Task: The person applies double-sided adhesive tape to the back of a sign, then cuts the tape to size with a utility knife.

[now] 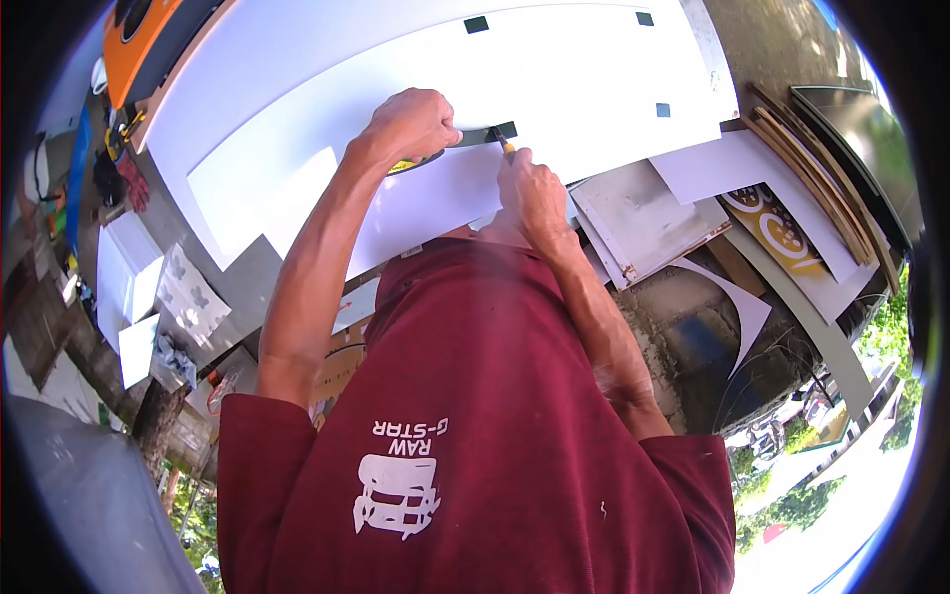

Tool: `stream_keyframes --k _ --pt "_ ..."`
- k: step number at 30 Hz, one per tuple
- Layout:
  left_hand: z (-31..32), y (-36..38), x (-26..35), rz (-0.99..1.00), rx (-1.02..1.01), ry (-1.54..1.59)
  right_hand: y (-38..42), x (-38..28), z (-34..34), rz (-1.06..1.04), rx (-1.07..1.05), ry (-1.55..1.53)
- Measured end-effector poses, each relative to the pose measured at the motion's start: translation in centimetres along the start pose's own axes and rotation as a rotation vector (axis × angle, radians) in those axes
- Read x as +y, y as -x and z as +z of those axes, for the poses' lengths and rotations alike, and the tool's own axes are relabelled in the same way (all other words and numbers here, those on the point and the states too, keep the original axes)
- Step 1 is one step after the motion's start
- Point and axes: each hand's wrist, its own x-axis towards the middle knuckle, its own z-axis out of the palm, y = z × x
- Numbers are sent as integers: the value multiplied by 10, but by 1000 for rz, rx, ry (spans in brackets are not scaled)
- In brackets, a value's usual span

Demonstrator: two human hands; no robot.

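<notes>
My left hand [416, 124] is closed over a roll of tape [402, 165], of which a yellow-labelled edge shows below the wrist. From it a dark green tape strip [477, 138] runs right to a dark square end on a white sheet [584, 69]. My right hand [534, 193] grips a slim yellow-and-black cutter [507, 147], its tip at the strip near that end. The blade itself is too small to make out. Dark tape squares [477, 24] are stuck on the sheet farther off.
An orange-and-black case [148, 45] stands at the far left, with a red glove [133, 183] below it. Wooden strips [816, 183], a rusty-edged white panel [648, 218] and offcut sheets lie to the right. White boxes [129, 262] sit at the left.
</notes>
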Motion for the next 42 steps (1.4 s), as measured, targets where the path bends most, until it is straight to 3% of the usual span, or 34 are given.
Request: stream_keyframes --k 5,8,11,17,21,24,28,31,32,33,38,42 --pt "8 -4 1 87 51 -209 6 -6 2 15 8 -5" --pt "16 -7 -1 148 5 -304 10 -6 5 40 3 42" --pt "7 -6 12 87 -104 -315 13 -6 6 52 -13 73" --pt "2 -15 2 92 -122 -144 34 1 4 76 12 35" --pt "-19 -12 -5 42 -185 249 35 1 -12 151 157 -157" --pt "-33 -11 -13 73 -242 452 4 5 -15 174 234 -234" --pt "-37 10 -21 99 -168 473 -32 4 -13 220 204 -375" --pt "-30 35 -35 114 -79 485 -28 -2 -19 175 80 -1048" --pt "-30 43 -39 69 -84 509 -25 -1 -26 224 -74 -1099" --pt "-24 51 -44 117 -36 573 -22 -6 -28 206 -116 -1129" --pt "5 96 -60 -4 59 724 -23 -17 -27 201 -496 -1319" --pt "31 124 -63 -130 114 765 -23 -32 -33 166 -690 -1234"
